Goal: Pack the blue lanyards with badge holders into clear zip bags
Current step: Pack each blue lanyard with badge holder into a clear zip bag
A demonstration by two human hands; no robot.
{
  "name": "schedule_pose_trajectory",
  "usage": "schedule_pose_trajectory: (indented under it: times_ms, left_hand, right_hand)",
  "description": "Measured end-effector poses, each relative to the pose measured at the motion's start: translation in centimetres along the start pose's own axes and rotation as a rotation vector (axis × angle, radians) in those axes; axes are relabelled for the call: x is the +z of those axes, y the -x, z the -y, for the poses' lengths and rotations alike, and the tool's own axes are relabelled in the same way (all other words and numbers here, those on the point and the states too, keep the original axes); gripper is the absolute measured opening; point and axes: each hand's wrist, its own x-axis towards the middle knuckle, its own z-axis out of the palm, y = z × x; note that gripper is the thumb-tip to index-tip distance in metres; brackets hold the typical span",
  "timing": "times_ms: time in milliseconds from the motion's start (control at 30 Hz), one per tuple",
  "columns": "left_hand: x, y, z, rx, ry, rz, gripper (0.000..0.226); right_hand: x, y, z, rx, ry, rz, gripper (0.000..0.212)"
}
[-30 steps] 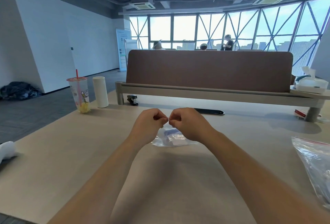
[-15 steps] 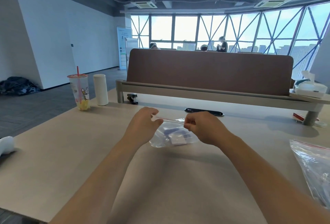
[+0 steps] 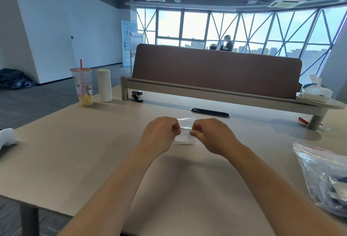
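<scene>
A small clear zip bag [image 3: 185,132] is held just above the beige table [image 3: 75,151], pinched from both sides. My left hand [image 3: 159,134] grips its left edge and my right hand [image 3: 210,135] grips its right edge, fists close together. The bag's contents look pale and blurred; any blue lanyard inside is hidden by my fingers. At the right table edge lies a large clear zip bag [image 3: 323,175] with a red seal strip, holding several blue lanyards with badge holders.
At the back left stand a plastic drink cup [image 3: 83,87] with a red straw and a white cylinder [image 3: 104,85]. A black stapler [image 3: 137,96] sits by the brown desk divider [image 3: 216,68]. A tissue box [image 3: 315,90] rests at the right, a white object [image 3: 6,138] at the left edge.
My hands, apart along the bag's top half a second ago, have come back close together on the small bag. My view has swung left and down.
</scene>
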Motion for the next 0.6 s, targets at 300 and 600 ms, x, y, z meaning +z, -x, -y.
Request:
schedule_pose_trajectory:
  times_ms: [300,600]
  left_hand:
    - [-0.5,4.1,0.5,-0.060,0.085,-0.038,0.015]
    - [-2.5,9.0,-1.1,-0.126,0.016,0.007,0.020]
  right_hand:
    - [-0.6,4.2,-2.1,0.127,-0.125,-0.036,0.012]
    - [-2.1,9.9,-2.4,0.157,-0.204,-0.089,0.011]
